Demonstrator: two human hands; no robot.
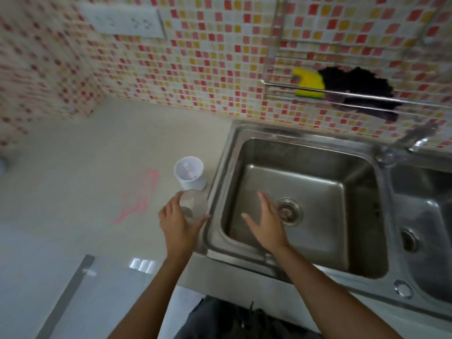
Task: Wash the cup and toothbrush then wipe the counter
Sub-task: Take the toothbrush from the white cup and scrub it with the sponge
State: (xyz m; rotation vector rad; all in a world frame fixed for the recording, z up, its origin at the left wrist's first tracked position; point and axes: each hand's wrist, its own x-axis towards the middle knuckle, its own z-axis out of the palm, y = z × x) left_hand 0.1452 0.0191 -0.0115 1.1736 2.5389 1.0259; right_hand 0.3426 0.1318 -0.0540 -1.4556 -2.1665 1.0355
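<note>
My left hand (pixel 177 222) grips a clear glass cup (pixel 193 205) on the pale counter (pixel 85 172), just left of the steel sink's rim (pixel 215 182). Behind it stands a white cup (pixel 189 172) with something pinkish inside; whether that is the toothbrush I cannot tell. My right hand (pixel 265 222) hovers over the left sink basin with fingers spread, holding nothing, near the drain (pixel 288 211). Pink scribble marks (pixel 140 194) stain the counter left of the cups.
A wall rack (pixel 281 90) above the sink holds a yellow-green sponge (pixel 309 85) and a dark cloth (pixel 357 90). The faucet (pixel 413 138) stands at the back right, beside a second basin (pixel 425 216). A socket plate (pixel 124 22) sits on the mosaic tile wall.
</note>
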